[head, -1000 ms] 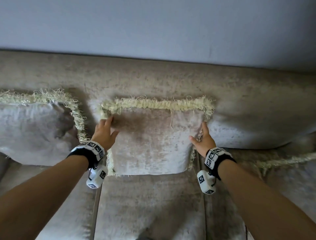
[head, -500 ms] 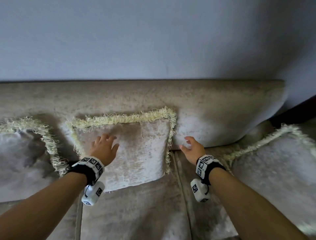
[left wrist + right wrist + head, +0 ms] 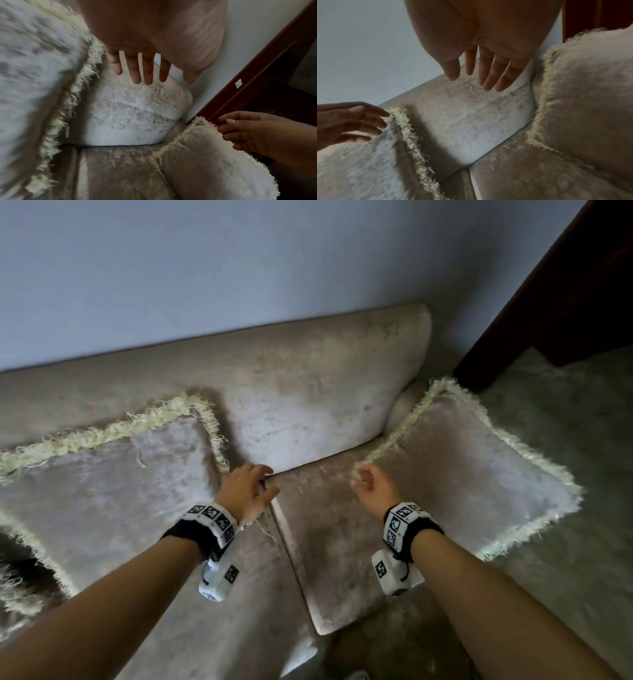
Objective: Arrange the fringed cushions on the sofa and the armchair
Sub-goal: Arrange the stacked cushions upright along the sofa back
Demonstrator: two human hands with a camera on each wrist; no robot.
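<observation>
One beige velvet fringed cushion (image 3: 102, 474) is propped against the beige velvet sofa (image 3: 308, 392) backrest. A second fringed cushion (image 3: 479, 474), lying flat at the sofa's end, is being approached by spread, empty hands: left hand (image 3: 245, 491), right hand (image 3: 375, 491). Armchair not being shown.

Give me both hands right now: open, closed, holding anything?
Left hand: open, fingers spread, holding nothing, beside the left fringed cushion.
Right hand: open, holding nothing, near the fringe of the right fringed cushion.
</observation>
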